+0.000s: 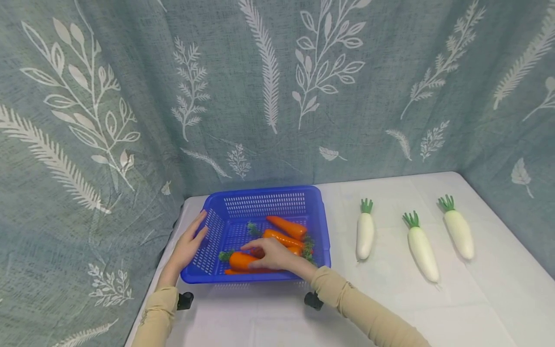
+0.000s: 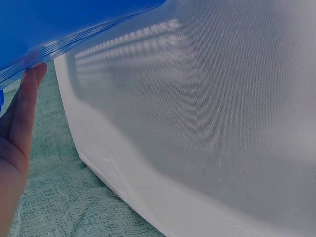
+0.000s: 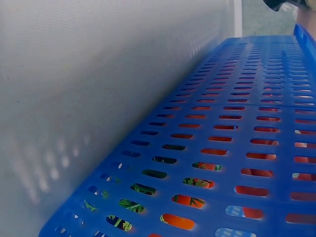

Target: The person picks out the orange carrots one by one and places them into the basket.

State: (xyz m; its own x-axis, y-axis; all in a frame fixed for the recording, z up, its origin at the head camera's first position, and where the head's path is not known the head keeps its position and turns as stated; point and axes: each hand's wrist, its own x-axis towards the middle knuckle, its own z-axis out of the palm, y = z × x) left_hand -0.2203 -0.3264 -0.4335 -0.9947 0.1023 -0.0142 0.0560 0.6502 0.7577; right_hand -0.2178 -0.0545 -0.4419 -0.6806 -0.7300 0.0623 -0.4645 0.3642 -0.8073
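Observation:
A blue slotted basket (image 1: 243, 278) holds several orange carrots (image 1: 287, 227) with green tops. My right hand (image 1: 277, 254) is inside it, low over the carrots at the near side. Its thumb and index finger are spread apart beside a thick carrot (image 1: 241, 260); the other fingers are mostly hidden. At the basket's left wall is my left hand (image 1: 188, 245), its fingers fairly straight against the rim. The left wrist view shows the left fingers (image 2: 24, 111) touching the blue rim from outside. In the right wrist view, the basket's slotted wall (image 3: 237, 123) hides the right hand's grip.
Three white radishes with green tops lie right of the basket: one radish (image 1: 365, 236) nearest it, a second radish (image 1: 423, 254), and a third radish (image 1: 459, 233) farthest right. A white cloth (image 1: 269, 318) covers the table. A patterned teal curtain (image 1: 277, 96) hangs behind and beside it.

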